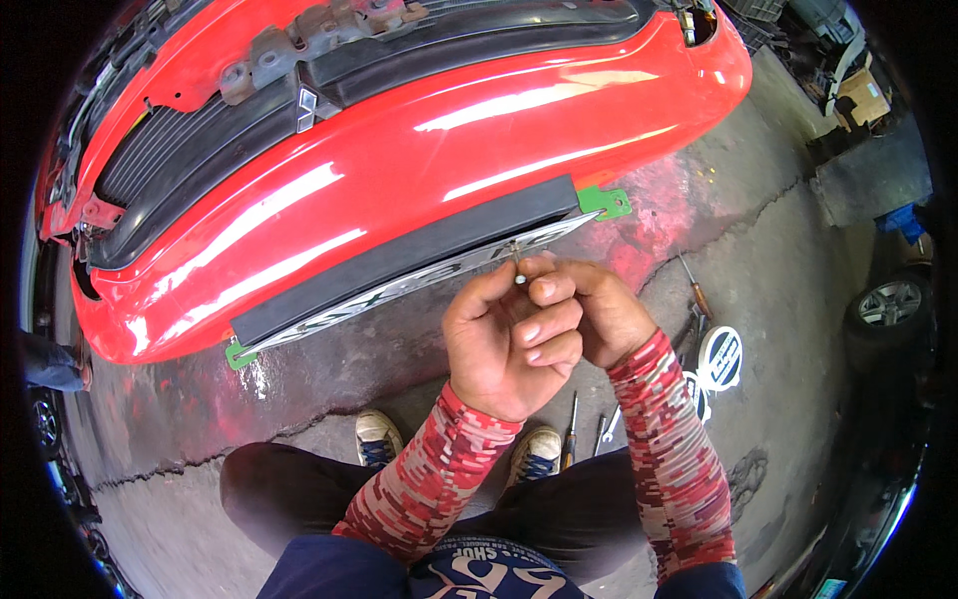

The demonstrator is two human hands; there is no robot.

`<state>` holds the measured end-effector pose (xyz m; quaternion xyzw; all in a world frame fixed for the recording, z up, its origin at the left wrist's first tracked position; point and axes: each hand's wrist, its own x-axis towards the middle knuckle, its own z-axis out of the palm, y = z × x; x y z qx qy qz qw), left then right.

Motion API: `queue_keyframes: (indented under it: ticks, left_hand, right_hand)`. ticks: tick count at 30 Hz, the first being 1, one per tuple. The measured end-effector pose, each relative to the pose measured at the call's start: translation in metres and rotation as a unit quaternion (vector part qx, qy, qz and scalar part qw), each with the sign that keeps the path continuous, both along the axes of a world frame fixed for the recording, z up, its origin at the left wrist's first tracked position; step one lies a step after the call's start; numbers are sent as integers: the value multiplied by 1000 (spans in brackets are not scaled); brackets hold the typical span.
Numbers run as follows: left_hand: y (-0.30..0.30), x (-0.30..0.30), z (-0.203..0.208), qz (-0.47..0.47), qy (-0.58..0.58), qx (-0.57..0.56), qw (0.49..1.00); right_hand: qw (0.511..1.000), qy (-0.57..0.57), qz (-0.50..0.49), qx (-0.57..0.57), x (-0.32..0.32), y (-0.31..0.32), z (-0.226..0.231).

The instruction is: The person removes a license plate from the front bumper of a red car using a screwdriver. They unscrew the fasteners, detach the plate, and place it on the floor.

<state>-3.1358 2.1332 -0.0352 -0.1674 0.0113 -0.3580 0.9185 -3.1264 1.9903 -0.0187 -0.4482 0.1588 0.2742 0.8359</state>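
In front of a red car bumper (pixel 399 140), my two hands meet at the middle of the view. My left hand (pixel 499 344) is closed, its thumb and fingers pinching a small metal bolt (pixel 521 281). My right hand (pixel 604 314) is closed too, its fingertips at the same bolt. The bolt stands roughly upright between the fingertips, and part of its shank is hidden by them. Just beyond is a white licence plate (pixel 374 287), tilted below a black plate holder (pixel 419 250). Green tabs (pixel 611 204) stick out at both ends of the plate.
On the concrete floor to my right lie an orange-handled screwdriver (pixel 698 292) and a white round object (pixel 720 357). Another screwdriver (pixel 571 434) and a wrench (pixel 612 423) lie by my right shoe (pixel 536 454). A car wheel (pixel 888 304) stands far right. Another person's leg (pixel 52 364) shows far left.
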Motion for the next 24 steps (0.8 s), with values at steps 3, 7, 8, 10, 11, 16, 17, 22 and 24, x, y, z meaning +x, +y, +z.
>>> queue_keyframes:
  ticks: [3, 7, 8, 10, 11, 16, 17, 22, 24]
  left_hand:
    - [10, -6, 2, 11, -21, -37, 999]
    - [20, -20, 17, 48, -136, 150, 978]
    - [21, -24, 20, 66, -194, 277, 939]
    - [16, -36, 22, 180, -308, 568, 742]
    - [16, -36, 17, 254, -322, 619, 670]
    - [10, -22, -26, 388, -254, 760, 456]
    - [9, -20, -34, 403, -269, 764, 426]
    - [-3, -10, -42, 371, -352, 801, 311]
    - [-11, 0, -36, 341, -320, 788, 401]
  right_hand:
    - [996, 46, -18, 72, 8, 18, -1]
    - [1000, -1, -12, -7, 8, 22, -2]
    - [999, -24, -29, -12, 7, 22, -3]
    - [986, -119, -48, -104, 4, 25, -4]
    - [978, -136, -64, -146, 4, 28, -5]
    - [913, -174, -128, -346, 4, 45, -4]
    - [878, -196, -129, -416, 5, 46, -3]
    - [697, -380, -118, -597, 0, 40, 6]
    - [645, -438, -134, -611, 0, 33, 11]
